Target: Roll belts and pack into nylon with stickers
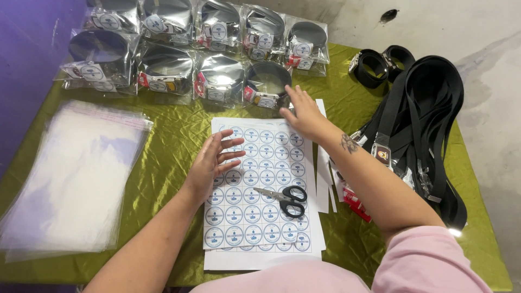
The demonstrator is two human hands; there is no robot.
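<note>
Fingers spread, the left hand [214,160] presses flat on the white sheet of round blue-and-white stickers [260,190] (black-handled scissors [283,198] lie on it). The right hand [304,114], open, touches the nearest clear-bagged coiled black belt [266,84] at the far side of the green satin surface [173,141].

Table cloth [168,157]: shiny olive satin-like fabric, creased. Far row of bagged belts [217,81] in glossy clear plastic w/ glare; loose bags [76,173] on left thin, see-through, slightly milky plastic. Sticker sheet [260,217] smooth paper w/ slight sheen, scissors [285,198] bright metal blades, black plastic handles; belts [429,119] on right matt black webbing w/ metal buckles.
</note>
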